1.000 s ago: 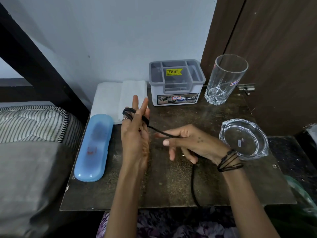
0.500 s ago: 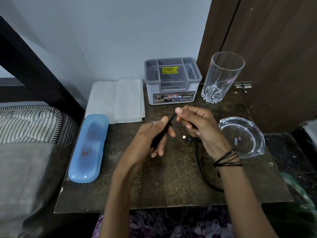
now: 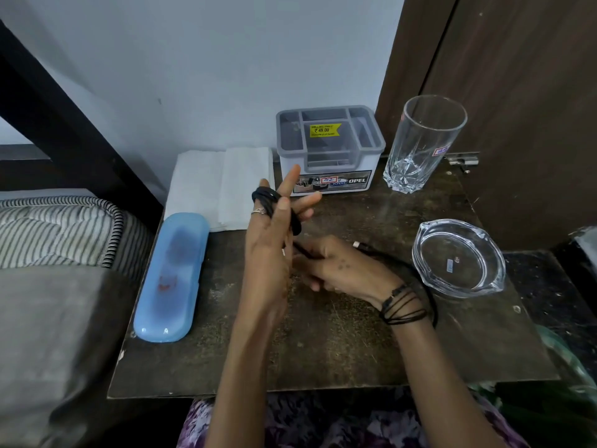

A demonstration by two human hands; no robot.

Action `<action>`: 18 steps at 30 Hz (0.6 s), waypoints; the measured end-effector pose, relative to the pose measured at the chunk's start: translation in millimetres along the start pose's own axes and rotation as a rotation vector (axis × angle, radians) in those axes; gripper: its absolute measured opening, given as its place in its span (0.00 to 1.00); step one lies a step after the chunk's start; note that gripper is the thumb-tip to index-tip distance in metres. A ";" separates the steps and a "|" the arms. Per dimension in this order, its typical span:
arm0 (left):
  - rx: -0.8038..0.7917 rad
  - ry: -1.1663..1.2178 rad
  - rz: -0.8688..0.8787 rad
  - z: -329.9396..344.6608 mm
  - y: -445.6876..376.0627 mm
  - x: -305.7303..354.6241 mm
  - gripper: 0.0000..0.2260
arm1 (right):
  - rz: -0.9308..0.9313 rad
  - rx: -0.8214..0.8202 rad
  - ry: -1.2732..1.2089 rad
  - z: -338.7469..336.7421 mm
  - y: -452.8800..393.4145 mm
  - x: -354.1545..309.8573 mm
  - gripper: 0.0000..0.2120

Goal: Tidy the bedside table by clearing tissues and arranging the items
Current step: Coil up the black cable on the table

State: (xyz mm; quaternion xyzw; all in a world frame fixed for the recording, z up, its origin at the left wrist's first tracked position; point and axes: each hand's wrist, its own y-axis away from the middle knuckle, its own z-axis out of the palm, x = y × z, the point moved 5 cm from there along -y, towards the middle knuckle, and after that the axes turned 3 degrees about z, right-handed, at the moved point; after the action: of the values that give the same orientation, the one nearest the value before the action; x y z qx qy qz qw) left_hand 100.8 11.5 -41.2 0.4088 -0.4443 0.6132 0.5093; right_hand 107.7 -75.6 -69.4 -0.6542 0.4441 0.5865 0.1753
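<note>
Left hand: fingers straight, black cable looped round them; right hand: pinching cable just beside left palm; folded tissues beyond left fingertips.

Bare tabletop in front; organizer, glass behind.

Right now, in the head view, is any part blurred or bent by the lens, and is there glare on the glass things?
Head view: the left hand is slightly motion-blurred; straight lines of the door and bed frame bow near the edges; soft highlights sit on the tall glass and the ashtray, with no harsh glare; the light is dim and even.
</note>
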 end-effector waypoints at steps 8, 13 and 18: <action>0.029 -0.561 -0.068 -24.0 -0.8 -10.5 0.08 | -0.111 0.111 -0.078 -45.9 28.6 -22.6 0.04; -0.185 -0.312 -0.233 -16.9 0.4 -17.0 0.16 | -0.280 0.521 -0.362 -80.4 42.1 -20.1 0.07; -0.486 -0.045 -0.234 3.3 9.4 -7.2 0.25 | -0.227 0.536 -0.438 -66.9 24.2 -7.3 0.11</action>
State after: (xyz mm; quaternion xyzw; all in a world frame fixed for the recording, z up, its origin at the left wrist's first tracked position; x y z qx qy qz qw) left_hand 92.7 5.7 -48.4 0.3367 -0.5394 0.4163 0.6499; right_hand 130.3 -136.3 -38.9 -0.4888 0.4587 0.5524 0.4956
